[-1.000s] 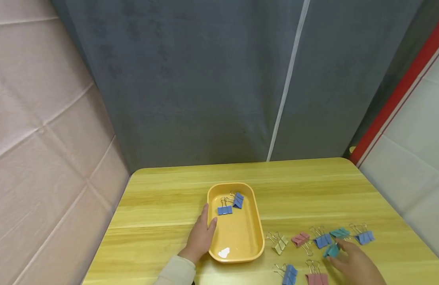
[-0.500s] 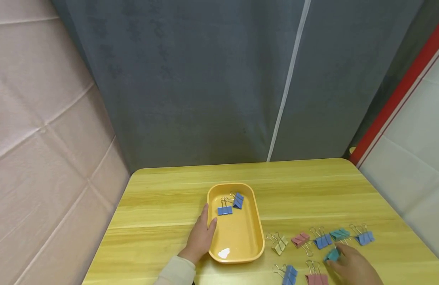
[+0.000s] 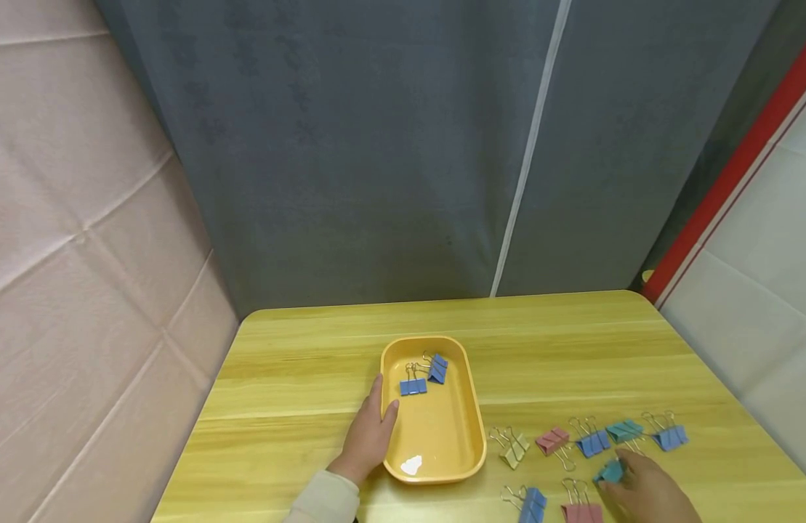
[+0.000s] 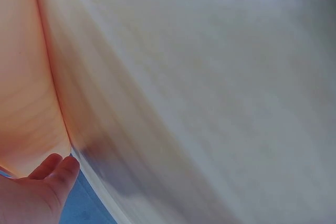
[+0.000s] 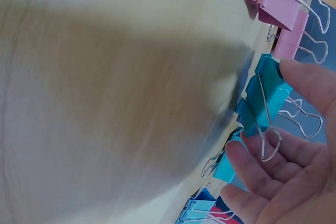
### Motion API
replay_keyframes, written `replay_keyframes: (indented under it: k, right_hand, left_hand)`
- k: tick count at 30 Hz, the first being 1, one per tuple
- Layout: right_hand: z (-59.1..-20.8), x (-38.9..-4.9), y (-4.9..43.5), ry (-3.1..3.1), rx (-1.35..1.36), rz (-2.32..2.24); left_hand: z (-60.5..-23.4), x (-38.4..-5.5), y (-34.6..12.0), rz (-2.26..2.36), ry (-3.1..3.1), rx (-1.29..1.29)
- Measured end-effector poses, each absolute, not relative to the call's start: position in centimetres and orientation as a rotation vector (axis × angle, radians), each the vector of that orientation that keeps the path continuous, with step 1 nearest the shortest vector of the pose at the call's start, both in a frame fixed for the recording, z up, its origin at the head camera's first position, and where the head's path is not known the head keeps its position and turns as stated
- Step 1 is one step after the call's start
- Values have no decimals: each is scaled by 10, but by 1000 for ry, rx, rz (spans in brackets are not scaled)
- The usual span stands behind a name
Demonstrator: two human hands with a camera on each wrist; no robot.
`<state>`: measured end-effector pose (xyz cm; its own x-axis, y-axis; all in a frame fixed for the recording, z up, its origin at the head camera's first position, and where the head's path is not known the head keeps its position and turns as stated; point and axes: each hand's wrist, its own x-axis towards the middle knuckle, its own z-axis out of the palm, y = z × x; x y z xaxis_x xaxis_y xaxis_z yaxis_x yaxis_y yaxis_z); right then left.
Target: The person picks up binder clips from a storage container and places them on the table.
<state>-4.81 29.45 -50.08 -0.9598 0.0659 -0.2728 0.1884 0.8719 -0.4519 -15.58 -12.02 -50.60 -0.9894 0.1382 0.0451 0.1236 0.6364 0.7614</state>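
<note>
My left hand (image 3: 366,439) holds the left side of a yellow plastic tray (image 3: 437,432), thumb over the rim and fingers along the outer wall. Two blue binder clips (image 3: 413,386) lie towards the tray's far end. On the right, my right hand (image 3: 650,483) pinches a teal binder clip (image 3: 610,471) by its ends. The right wrist view shows the thumb at one end of this teal clip (image 5: 268,95) and fingertips at the other. A second teal clip (image 3: 625,430) lies just beyond it. In the left wrist view, fingertips (image 4: 64,174) meet the tray wall (image 4: 26,87).
Around the right hand, the wooden table (image 3: 298,363) bears a cream clip (image 3: 514,450), a pink clip (image 3: 551,439), blue clips (image 3: 594,442) and a nearer pink clip (image 3: 582,513). A grey curtain (image 3: 350,160) hangs behind; pale cloth walls (image 3: 89,290) flank the sides.
The right hand has shifted slightly nearer the person, with the teal clip now a little apart from the other teal one. The left hand and tray have stayed put.
</note>
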Motion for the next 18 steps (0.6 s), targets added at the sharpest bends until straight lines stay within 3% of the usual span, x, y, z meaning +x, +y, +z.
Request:
replay_keyframes:
  k: [18]
  right_hand:
    - [-507,-47,295,2714,243,-730]
  left_hand:
    - [-505,-157,-120,1322,2815,215]
